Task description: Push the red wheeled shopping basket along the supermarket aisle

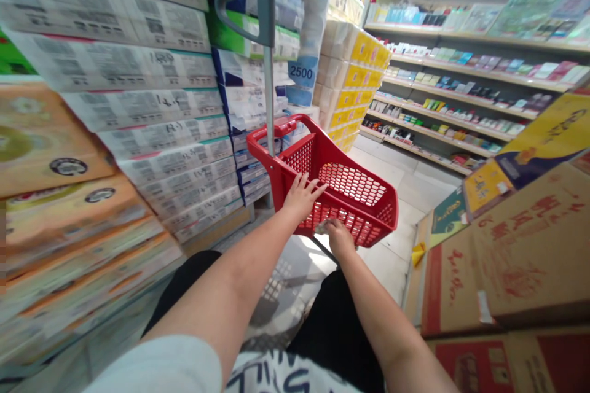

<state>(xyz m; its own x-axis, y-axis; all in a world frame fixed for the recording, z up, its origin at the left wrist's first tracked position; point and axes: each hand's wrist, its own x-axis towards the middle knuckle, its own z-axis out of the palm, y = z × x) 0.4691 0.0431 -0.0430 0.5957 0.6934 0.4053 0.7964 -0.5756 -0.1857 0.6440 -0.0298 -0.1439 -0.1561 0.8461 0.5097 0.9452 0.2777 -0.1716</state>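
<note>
The red basket [354, 181] stands on the tiled floor [410, 175] just in front of the person, with its pole [269, 92] and looped grey handle [265, 27] raised. The left hand [303, 198] is spread wide over the near side, fingers fanned and seemingly resting on the plastic. The right hand [340, 239], narrow, is beside the near wall with its fingers drawn in on a small pale thing [323, 227], too blurred to name. Because that thing shows only at the fingertips, a loose pinch could let it drop to the floor. If the basket is on wheels, which cannot be made out clearly, a firm push on one side could roll or twist it; the tall pole might then knock the piles near it. A fingertip could also snag in the mesh. The basket is hard, moulded plastic with a thick rounded rim, tapering walls and rows of small holes; the pole looks like smooth metal, the handle like matte plastic. Beyond it, the white packs [152, 67] and orange packs [50, 129] form soft-edged slabs in film, and the yellow packs [369, 70] make a squarer pile. At the right, cartons [530, 245] of dull brown board rise in sharp-cornered blocks, and farther off long, straight shelves [461, 34] carry rows of small boxes.
</note>
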